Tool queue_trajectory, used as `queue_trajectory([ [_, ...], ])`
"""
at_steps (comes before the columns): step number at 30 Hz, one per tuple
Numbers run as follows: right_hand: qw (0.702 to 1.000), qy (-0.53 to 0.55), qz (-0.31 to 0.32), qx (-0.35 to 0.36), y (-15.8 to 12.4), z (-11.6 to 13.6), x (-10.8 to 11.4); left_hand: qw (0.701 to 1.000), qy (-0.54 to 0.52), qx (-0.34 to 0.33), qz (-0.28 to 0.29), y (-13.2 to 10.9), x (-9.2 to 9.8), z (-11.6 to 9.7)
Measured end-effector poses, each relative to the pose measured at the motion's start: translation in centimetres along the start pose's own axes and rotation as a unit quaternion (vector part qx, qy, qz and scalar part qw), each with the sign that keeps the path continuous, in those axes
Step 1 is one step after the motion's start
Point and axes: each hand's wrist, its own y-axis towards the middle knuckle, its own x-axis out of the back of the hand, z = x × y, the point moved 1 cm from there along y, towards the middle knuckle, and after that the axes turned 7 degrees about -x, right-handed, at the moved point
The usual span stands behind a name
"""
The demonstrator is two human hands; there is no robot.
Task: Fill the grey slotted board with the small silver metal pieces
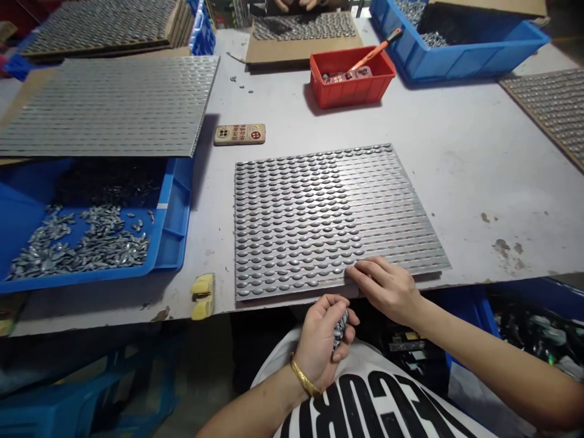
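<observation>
My left hand, with a gold bangle at the wrist, is closed around a handful of small grey metal pieces and is held just off the table's front edge. My right hand rests its fingertips on the front edge of a ridged sheet. Grey oval pieces sit in tight rows across the left and middle of that sheet. Towards its right side the strips look barer, with a coppery tint.
A blue bin of loose grey pieces stands at the left, under a large studded sheet. Behind are a red crate holding an orange-handled tool, another blue bin, and a small printed card. A co-worker's hands show at the far side.
</observation>
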Motion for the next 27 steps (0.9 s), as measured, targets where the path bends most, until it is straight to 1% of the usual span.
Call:
queue_trajectory([
  [2,1.0,-0.001,-0.006,0.001,-0.1,0.2,0.1,1.0,-0.001,-0.002,-0.001,0.0,0.1,0.0],
  [7,1.0,0.017,-0.009,-0.015,-0.1,0.4,0.1,1.0,-0.01,-0.003,-0.026,-0.1,0.2,-0.1],
  [15,1.0,0.025,-0.004,-0.014,-0.2,0.1,0.1,0.999,-0.008,-0.001,-0.031,-0.4,0.2,-0.1],
  [17,0.999,0.034,-0.008,-0.007,0.0,0.0,0.2,1.0,-0.005,0.003,-0.021,-0.4,0.2,0.0],
  [20,0.997,0.078,-0.012,-0.014,0.1,-0.1,0.6,1.0,0.0,-0.001,-0.003,-0.3,0.3,0.1],
  [24,0.979,0.186,-0.029,-0.077,-0.2,0.5,2.0,1.0,0.001,-0.021,-0.005,-0.2,0.3,0.1],
  [27,0.953,0.277,0.012,-0.124,-0.7,1.7,2.9,1.0,-0.009,-0.023,-0.009,-0.2,0.1,0.1],
])
